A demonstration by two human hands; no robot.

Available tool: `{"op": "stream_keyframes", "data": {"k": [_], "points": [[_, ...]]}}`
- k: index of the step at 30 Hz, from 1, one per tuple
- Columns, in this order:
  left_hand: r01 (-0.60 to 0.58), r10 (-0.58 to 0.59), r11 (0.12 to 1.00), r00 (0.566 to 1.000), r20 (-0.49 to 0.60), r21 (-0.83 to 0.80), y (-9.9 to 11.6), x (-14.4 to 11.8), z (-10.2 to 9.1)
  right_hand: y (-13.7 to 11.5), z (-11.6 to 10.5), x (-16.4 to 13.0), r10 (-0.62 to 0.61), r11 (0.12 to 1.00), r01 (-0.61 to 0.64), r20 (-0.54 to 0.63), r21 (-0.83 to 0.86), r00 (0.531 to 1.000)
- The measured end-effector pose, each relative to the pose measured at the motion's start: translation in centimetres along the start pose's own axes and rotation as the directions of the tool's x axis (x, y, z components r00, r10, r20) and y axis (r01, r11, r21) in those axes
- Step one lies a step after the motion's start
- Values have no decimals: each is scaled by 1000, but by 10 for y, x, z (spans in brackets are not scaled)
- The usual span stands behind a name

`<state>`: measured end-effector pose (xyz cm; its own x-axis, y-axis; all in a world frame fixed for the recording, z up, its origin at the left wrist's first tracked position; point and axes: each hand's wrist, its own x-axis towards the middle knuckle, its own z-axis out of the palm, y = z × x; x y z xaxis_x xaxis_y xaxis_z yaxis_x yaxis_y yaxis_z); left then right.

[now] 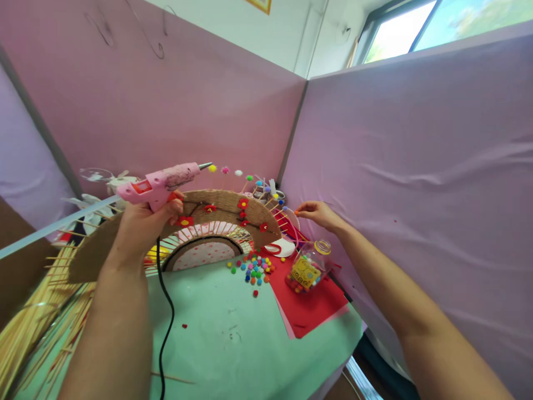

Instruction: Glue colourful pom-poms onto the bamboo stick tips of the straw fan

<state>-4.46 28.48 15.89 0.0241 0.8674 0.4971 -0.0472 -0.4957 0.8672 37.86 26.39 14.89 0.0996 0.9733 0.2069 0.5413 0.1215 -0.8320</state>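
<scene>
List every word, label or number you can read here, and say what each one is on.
No text here can be read.
Jar: its yellow label carries print, too small and blurred to read.
Glue gun in the left hand: no lettering visible.
Frame on the wall: cut off, nothing legible.

Bright daylight from the window [441,22], soft shadows, edges stretched, perhaps slightly blurred.

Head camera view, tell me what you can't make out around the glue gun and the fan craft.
- Head view: the fan craft left end, covered by the left hand.
- Glue gun trigger, hidden by fingers.
- Orange bit at the right hand fingertips: too small to identify.
- Jar label: unreadable.
</scene>
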Motion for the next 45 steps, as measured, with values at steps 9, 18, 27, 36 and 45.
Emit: {"op": "stream_keyframes", "data": {"k": [9,18,27,36,45], "points": [[-60,60,998,998,-14,-2,-1,0,3,25,13,12,-35,998,33,40,61,999],[-26,26,999,1000,-12,-30,-4,2,2,28,17,13,-36,998,32,63,56,997],[-55,55,998,998,6,-7,-6,2,0,29,18,19,-47,997,42,78,61,996],[-66,66,998,998,2,-13,-4,1,2,23,19,17,-82,996,84,94,-21,992],[-93,93,993,996,-7,-75,-15,6,-2,19,19,24,-79,980,103,140,-173,987]]}}
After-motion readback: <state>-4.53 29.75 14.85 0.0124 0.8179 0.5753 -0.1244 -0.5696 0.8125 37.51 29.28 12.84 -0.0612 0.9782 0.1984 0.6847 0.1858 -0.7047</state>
